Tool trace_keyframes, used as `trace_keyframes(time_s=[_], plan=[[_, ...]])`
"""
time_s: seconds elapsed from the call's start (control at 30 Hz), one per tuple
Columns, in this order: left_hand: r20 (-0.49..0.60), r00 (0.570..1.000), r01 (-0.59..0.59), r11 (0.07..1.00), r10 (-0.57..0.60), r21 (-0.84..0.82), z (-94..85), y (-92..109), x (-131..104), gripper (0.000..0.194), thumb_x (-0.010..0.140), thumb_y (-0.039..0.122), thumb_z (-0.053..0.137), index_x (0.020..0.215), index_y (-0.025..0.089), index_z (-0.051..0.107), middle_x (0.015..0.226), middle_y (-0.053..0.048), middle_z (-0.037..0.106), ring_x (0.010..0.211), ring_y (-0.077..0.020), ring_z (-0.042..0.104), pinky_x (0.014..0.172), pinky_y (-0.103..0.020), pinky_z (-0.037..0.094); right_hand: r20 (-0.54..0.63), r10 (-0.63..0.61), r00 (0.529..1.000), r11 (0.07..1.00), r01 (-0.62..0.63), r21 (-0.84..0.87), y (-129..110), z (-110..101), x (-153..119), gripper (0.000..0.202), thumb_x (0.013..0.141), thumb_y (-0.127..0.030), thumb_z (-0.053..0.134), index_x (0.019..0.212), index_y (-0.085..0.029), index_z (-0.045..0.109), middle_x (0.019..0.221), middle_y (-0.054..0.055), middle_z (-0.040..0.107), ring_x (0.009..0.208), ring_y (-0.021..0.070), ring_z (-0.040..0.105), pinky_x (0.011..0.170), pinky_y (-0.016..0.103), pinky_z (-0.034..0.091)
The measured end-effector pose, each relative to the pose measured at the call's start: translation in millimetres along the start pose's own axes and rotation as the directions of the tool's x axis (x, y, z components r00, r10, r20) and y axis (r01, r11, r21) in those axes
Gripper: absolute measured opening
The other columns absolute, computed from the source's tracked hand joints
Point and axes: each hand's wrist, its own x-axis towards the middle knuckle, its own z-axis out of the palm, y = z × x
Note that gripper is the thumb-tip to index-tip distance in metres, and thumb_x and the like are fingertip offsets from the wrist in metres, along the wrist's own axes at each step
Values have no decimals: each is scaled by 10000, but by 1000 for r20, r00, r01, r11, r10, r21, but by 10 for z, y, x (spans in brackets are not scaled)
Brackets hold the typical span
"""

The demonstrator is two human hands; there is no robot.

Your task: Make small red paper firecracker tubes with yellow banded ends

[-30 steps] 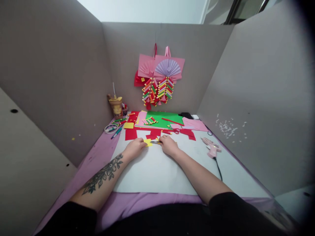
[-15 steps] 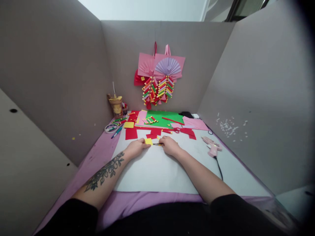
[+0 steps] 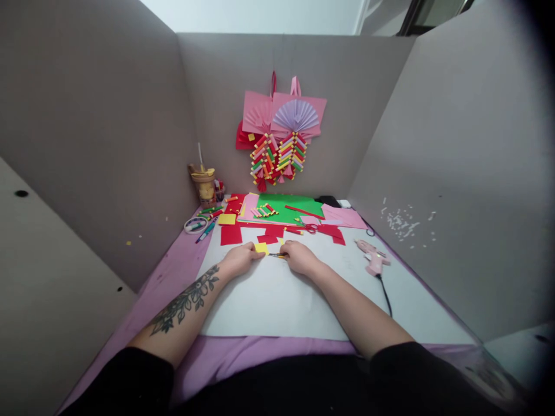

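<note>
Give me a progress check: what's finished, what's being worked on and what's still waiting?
Finished, it seems: the hanging firecracker strands on the back wall. In hand: the left hand holds yellow paper, the right hand a slim cutting tool. Probably left: the short row of paper rolls looks incomplete beside those strands, and red paper pieces lie flat, unrolled.

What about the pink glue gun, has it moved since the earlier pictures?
No. The pink glue gun lies at the same spot on the white sheet, on its right side; only the whole view has drifted slightly.
</note>
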Motion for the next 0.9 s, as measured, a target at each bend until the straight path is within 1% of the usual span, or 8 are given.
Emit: trace_keyframes(time_s=[0.13,0.27,0.4,0.5,0.6,0.7,0.83,0.9], plan=[[-18,998,-53,992,55,114,26,-20,1,368,898,451,362,1052,271,644,897,-24,593,764,-162,544,623,-231,335,24,20,1000,1000,-20,-1,-25,-27,-14,222,790,-108,480,881,-183,668,873,68,619,796,167,542,694,227,358],[-33,995,-83,986,89,142,4,-43,-16,321,893,362,393,1065,296,655,946,-20,620,797,-167,572,663,-233,378,38,28,999,1000,-28,-3,-40,-64,-30,220,794,-120,486,892,-186,672,889,69,625,813,170,550,709,227,362],[-90,989,-106,981,121,162,-57,-78,-43,300,844,198,419,963,231,693,965,-48,657,890,-177,585,765,-245,421,43,29,999,1000,-29,-4,-60,-82,-37,231,794,-119,482,902,-190,673,921,74,630,840,174,548,721,225,363],[-113,989,-73,982,94,172,-93,-90,-56,291,830,185,414,931,196,687,942,-66,677,891,-188,595,774,-262,437,40,25,999,1000,-25,-9,-57,-71,-30,230,797,-124,480,903,-192,672,915,74,627,849,178,546,724,227,364],[-126,990,-44,989,62,139,-104,-90,-57,285,835,226,409,941,200,672,957,-59,687,866,-185,612,729,-256,443,20,20,1000,1000,-20,-9,-38,-45,-6,246,807,-118,464,919,-197,668,911,72,617,865,178,541,727,232,365],[-119,993,-8,998,16,64,-91,-110,-37,247,808,239,440,888,203,671,889,-40,698,792,-172,621,667,-239,434,-6,22,1000,1000,-22,4,-17,-19,27,269,824,-113,438,944,-203,662,942,73,606,916,179,525,725,235,365],[-61,995,80,994,-85,-76,-61,-190,7,175,724,232,530,809,182,675,756,-22,686,689,-149,608,594,-217,414,-26,-10,1000,999,11,31,4,0,67,275,820,-102,444,959,-200,660,987,72,599,959,177,501,755,239,365],[-36,996,80,989,-85,-122,-60,-234,20,182,704,228,552,820,179,684,747,-17,679,676,-144,600,592,-214,414,-29,-27,999,999,29,41,11,5,78,285,812,-87,447,966,-197,660,999,73,597,956,176,500,764,241,367]])
